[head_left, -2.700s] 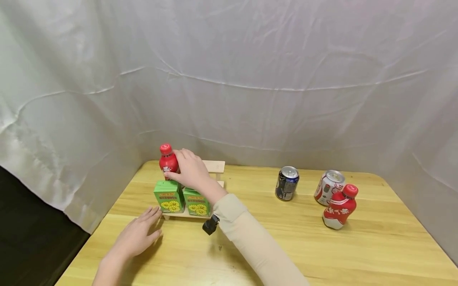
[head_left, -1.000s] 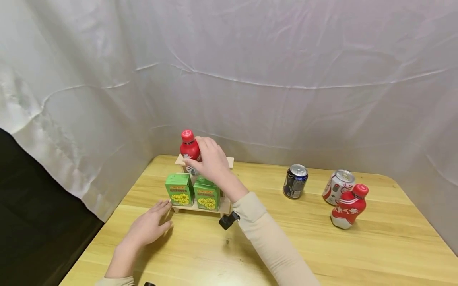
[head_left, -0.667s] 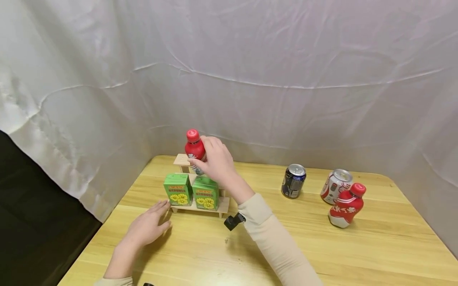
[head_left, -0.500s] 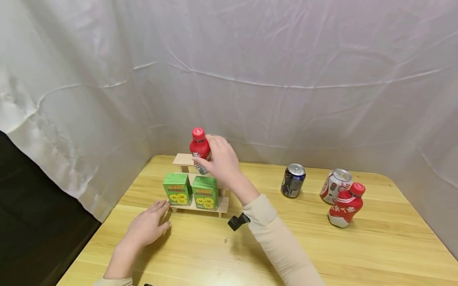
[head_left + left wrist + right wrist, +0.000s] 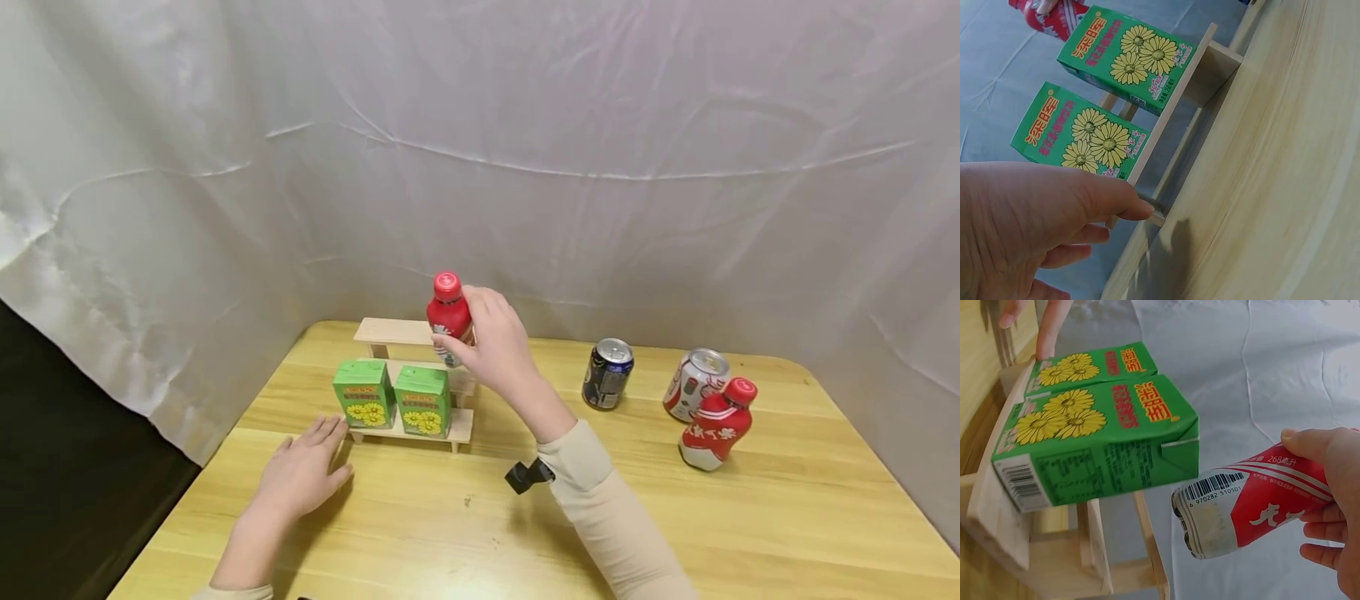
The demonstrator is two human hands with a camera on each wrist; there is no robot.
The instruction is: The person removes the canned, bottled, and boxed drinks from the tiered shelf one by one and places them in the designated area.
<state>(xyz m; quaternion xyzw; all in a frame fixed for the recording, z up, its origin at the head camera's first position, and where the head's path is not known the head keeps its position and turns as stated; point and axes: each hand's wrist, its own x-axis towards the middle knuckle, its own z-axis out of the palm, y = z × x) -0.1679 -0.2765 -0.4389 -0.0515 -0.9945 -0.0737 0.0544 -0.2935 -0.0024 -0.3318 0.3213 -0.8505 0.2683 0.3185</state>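
My right hand (image 5: 498,340) grips a red plastic drink bottle (image 5: 448,317) with a red cap, thumb on one side and fingers on the other. The bottle's base shows free of any shelf in the right wrist view, beside the rack. Two green drink cartons (image 5: 422,400) with yellow flowers stand side by side on the lowest step of a small wooden tiered rack (image 5: 401,332). At the rack's front left corner rests my left hand (image 5: 303,469), fingers extended; in the left wrist view a finger touches the rack's end (image 5: 1155,215).
To the right stand a dark blue can (image 5: 607,373), a white and red can (image 5: 696,384) and a second red bottle (image 5: 716,425). A grey curtain (image 5: 525,233) hangs behind the wooden table (image 5: 420,533), with black cloth (image 5: 67,467) at the left.
My right hand has lifted the red bottle from the rack's left side and carried it right, past the back steps. The left hand has stayed by the rack's corner.
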